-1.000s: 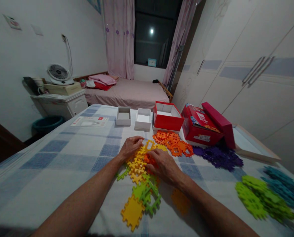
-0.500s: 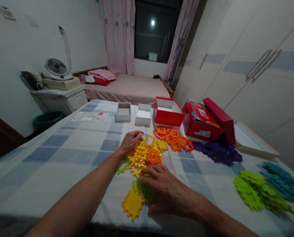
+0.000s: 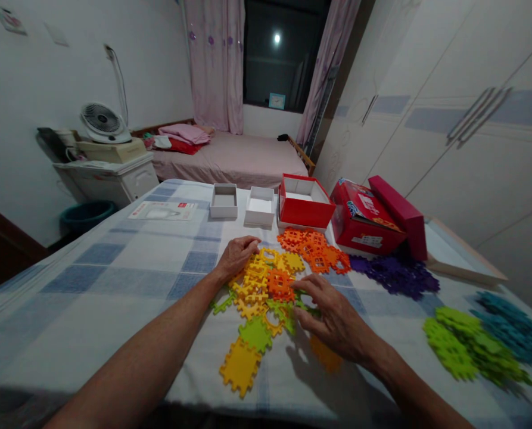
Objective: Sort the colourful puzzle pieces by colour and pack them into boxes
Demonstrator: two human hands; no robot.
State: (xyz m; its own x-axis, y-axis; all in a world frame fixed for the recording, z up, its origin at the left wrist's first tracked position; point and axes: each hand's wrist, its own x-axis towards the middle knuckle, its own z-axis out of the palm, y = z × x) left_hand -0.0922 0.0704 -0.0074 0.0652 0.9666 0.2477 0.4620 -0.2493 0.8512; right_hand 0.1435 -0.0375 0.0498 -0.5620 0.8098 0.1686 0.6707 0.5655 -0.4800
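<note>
Head view, right hand (image 3: 337, 322) moved off green pieces (image 3: 266, 325), grip open; left hand (image 3: 238, 255) unmoved, flat on yellow pieces (image 3: 254, 280)

Dim room light, coming from overhead, it seems, with a bright spot reflected in the dark window (image 3: 277, 39). The right hand (image 3: 337, 322) throws a soft shadow onto the checked tablecloth (image 3: 114, 262) below it. Colours look muted and grainy. Wide-angle bending curves the wardrobe doors (image 3: 471, 119) and walls; the near forearms and table edge go soft and dark.
</note>
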